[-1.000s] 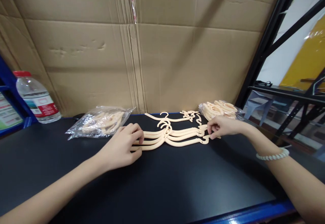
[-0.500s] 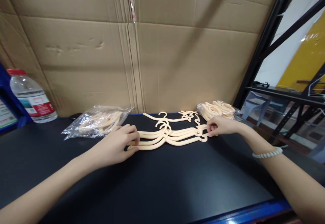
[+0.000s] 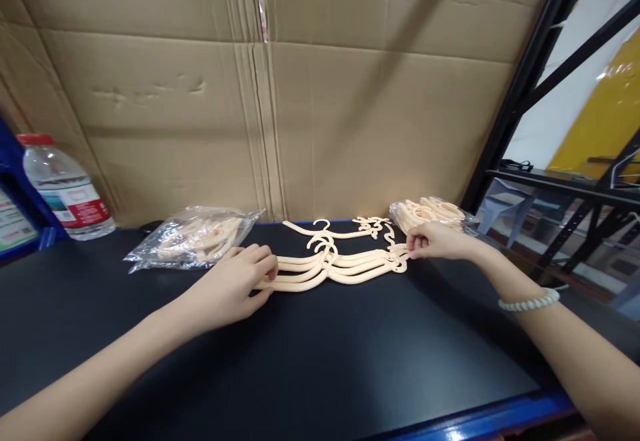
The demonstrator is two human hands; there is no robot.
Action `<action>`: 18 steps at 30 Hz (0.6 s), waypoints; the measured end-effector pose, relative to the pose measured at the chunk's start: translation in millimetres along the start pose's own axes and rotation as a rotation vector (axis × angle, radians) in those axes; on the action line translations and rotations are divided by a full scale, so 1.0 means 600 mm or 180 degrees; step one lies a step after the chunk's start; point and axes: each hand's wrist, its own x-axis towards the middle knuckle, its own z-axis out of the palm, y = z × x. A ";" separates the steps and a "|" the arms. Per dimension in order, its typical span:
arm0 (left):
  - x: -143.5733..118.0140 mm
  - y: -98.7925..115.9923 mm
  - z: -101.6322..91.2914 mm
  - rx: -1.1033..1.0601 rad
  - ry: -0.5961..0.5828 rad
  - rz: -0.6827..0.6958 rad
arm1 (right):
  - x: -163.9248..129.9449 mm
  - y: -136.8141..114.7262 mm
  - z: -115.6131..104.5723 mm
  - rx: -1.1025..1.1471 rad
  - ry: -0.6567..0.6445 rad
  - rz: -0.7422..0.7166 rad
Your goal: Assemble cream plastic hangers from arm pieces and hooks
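Two hands gathering a stack of cream plastic hangers (image 3: 335, 269) on the black worktop (image 3: 320, 354).

The left hand (image 3: 235, 287) is pinching the stack's left ends, and the right hand (image 3: 434, 241) is closing its grip on the right ends, beside a clear bag of hangers (image 3: 431, 214). Another clear bag (image 3: 193, 239) is lying to the left. Uneven squeezing is likely to splay the stack or snag its hooks.

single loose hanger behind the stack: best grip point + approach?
Probably the long straight arm of the loose hanger, pinched from above. It lies flat on the black table, apart from the stack of hangers that the left hand and right hand pinch at its ends. Its hook is small and curled.
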 end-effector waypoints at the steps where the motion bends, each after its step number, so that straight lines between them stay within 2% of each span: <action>1: 0.000 0.002 0.000 -0.0006 -0.0024 0.0020 | 0.000 0.000 0.000 0.0008 -0.0007 0.0003; 18: 0.000 0.023 -0.004 -0.0317 0.0024 0.0119 | -0.007 -0.009 0.000 -0.0032 -0.0031 0.0021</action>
